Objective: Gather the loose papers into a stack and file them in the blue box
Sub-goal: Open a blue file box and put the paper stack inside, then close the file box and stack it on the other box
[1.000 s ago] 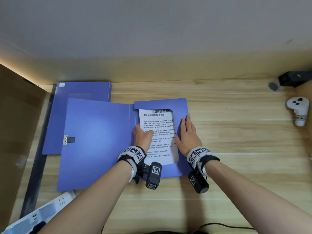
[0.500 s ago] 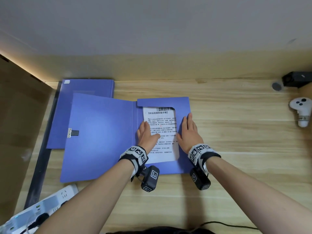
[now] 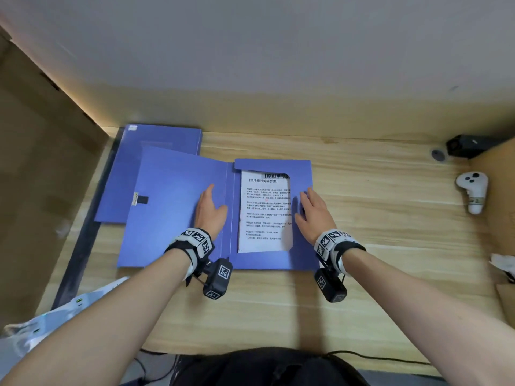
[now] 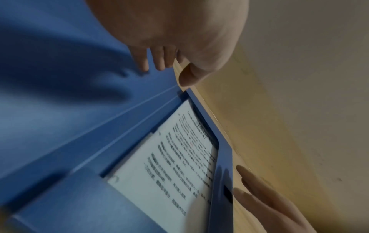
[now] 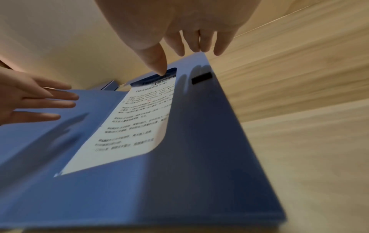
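Your blue box (image 3: 178,207) looks like matt plastic board, smooth, with creased fold lines. The papers (image 3: 264,213) inside it are plain white printed sheets, matt. Under it, your desk (image 3: 376,218) shows pale wood grain with a smooth finish. The controller (image 3: 472,190) is smooth white plastic.

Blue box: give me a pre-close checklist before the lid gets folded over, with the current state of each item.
1. Papers seated inside the blue box, under its flaps: ok.
2. No sheet sticking out past the box edges: ok in the head view.
3. Lid lying fully open and flat: ok.
4. Left hand on the lid, ready to fold it: ok, fingers straight, not yet gripping.
5. Right hand off the papers, at the box's right edge: ok.
6. Lid clasp able to meet the slot: cannot tell.
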Demonstrator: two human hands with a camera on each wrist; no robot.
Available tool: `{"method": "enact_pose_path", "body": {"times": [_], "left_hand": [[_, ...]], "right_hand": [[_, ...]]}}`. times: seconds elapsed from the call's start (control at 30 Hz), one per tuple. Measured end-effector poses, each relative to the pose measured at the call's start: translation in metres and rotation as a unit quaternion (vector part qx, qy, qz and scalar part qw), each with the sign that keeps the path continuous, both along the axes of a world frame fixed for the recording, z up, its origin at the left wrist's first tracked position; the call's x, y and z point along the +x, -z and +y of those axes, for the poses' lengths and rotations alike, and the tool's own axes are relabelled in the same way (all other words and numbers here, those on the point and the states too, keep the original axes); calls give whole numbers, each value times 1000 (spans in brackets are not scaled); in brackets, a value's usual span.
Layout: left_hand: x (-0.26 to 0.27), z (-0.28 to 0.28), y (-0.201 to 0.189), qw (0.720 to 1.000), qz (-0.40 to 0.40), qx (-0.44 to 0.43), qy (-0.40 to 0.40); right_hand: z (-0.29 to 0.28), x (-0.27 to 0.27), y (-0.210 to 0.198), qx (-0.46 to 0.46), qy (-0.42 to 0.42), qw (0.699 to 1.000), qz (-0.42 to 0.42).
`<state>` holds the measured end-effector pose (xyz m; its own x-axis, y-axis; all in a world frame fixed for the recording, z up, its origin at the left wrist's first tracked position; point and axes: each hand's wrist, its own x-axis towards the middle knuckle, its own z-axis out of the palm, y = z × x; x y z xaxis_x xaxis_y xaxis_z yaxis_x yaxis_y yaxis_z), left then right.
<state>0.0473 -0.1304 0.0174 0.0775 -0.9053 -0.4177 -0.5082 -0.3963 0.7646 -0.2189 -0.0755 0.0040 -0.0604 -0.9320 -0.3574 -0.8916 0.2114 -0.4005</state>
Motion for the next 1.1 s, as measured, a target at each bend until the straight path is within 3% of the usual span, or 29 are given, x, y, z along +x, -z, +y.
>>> {"method": "enact_pose_path", "body": {"times": [0.13,0.27,0.33,0.57,0.63,0.73,0.87,1.0,1.1], "left_hand": [[44,9,-10,992,-128,-8,-18],[85,19,-12,957,-286,22,-50],[99,21,-14,947,-305,54,-80],[122,22,-32,964,-215,94,-122],[120,19,-44,976,-182,51,-113],[114,15,-70,989,-132,-11,-59],[92,16,-105,998,-10,-7,58],[48,15,-119,990,11,-4,139],[5,18,-133,985,-27,-13,171]], "right_hand": [[19,18,-3,6,-29,1000,-1],[34,38,-7,34,-59,997,-22],[36,47,-5,52,-77,996,-15],[44,68,1,109,-80,991,1],[45,66,3,100,-83,991,12],[39,63,4,102,-81,991,9],[27,60,-7,116,-68,990,-32],[15,39,-15,100,19,991,-91],[6,24,-29,69,71,986,-133]]}}
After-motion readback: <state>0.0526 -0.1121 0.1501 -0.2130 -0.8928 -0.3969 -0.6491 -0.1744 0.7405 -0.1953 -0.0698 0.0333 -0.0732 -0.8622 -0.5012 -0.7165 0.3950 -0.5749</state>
